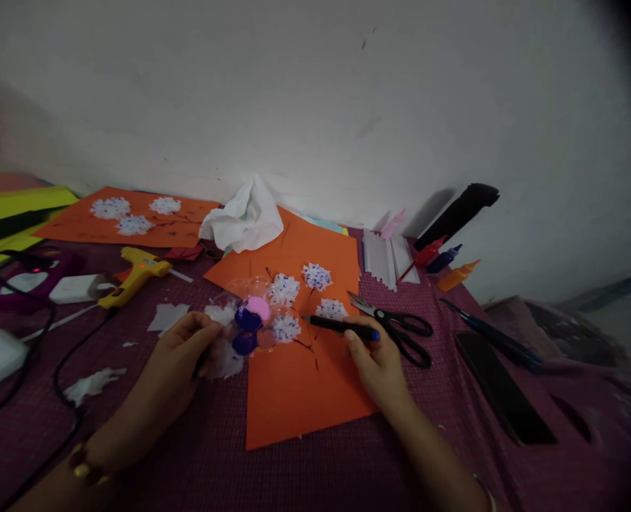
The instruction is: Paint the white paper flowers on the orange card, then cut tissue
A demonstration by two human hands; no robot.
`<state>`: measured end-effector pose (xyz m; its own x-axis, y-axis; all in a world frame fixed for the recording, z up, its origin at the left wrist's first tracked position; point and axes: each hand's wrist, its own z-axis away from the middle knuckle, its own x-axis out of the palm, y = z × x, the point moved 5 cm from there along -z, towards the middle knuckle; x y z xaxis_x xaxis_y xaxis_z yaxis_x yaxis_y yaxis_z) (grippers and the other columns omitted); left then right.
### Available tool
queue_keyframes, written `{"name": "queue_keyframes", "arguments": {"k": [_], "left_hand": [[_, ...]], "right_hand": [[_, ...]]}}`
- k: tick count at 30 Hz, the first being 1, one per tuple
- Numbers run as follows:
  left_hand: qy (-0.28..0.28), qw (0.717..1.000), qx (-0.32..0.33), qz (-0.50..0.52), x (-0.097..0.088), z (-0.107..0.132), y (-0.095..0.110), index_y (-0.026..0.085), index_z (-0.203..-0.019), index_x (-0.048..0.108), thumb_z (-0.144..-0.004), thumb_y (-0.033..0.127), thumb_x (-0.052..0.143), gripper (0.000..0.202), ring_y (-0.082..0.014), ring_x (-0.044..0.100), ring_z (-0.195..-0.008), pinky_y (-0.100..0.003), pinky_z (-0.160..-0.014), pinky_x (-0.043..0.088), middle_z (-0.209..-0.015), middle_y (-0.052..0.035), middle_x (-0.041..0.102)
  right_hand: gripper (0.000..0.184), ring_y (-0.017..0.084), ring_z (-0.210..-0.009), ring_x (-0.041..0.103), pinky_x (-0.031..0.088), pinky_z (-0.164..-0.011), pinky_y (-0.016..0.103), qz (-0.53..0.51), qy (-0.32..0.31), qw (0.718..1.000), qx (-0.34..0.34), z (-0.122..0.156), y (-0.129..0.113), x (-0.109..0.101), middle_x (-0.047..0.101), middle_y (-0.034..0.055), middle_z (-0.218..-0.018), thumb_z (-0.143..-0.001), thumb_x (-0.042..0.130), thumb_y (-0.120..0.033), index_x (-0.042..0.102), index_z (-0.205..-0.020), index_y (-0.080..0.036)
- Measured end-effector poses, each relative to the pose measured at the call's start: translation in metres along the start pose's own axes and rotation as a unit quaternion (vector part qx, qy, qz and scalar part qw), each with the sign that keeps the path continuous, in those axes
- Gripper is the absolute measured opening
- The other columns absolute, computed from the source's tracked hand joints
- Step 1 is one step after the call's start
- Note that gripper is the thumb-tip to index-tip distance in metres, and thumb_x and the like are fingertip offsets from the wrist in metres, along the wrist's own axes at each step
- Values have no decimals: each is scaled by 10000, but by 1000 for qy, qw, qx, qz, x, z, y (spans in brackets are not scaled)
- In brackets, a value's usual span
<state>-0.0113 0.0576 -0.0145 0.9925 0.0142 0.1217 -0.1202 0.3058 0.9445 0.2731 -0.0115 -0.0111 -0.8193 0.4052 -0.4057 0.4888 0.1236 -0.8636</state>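
1 nudge from the left hand (185, 348) (grip unclear) could tip the palette (266, 339), spilling paint (248, 319) on the orange paper (294, 398); the right hand (378, 364) grasps a pen (337, 325).

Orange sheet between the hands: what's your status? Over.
Right hand holding pen over sheet. Left hand near palette. Scissors, tips over sheet's right edge.

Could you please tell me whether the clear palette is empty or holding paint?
Holding paint: the clear palette shows pink paint and dark blue paint in some wells.
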Motion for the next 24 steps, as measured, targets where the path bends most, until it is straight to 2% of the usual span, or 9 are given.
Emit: {"name": "queue_keyframes", "arguments": {"k": [9,13,18,24], "left_hand": [[-1,1000,-6,2,3,2,3,208,-622,446,-654,364,724,320,-66,329,-395,-176,-356,249,-471,77,447],[3,1000,-16,-11,3,1,2,209,-641,443,-643,372,732,332,-67,335,-402,-168,-356,254,-471,79,456],[-3,1000,-15,-7,2,-1,-1,214,-661,449,-649,367,730,320,-70,335,-402,-167,-351,249,-483,78,470],[5,1000,-12,-22,4,3,5,209,-653,447,-659,333,698,280,-67,339,-407,-170,-361,253,-486,73,472]], "right_hand": [[168,173,-687,612,485,-648,290,14,-1,1000,-5,-1,-1,1,679,29,-840,-904,559,-320,640,-1016,-223],[164,162,-623,585,471,-597,277,24,-5,1000,-2,-2,0,1,674,21,-809,-901,561,-327,637,-1003,-225],[130,184,-691,621,459,-589,273,25,-4,1000,-10,-2,-4,-2,678,30,-828,-897,554,-307,622,-975,-228],[112,187,-705,614,451,-595,277,23,-2,1000,-8,-1,-6,-5,651,25,-797,-890,550,-293,618,-945,-223]]}}
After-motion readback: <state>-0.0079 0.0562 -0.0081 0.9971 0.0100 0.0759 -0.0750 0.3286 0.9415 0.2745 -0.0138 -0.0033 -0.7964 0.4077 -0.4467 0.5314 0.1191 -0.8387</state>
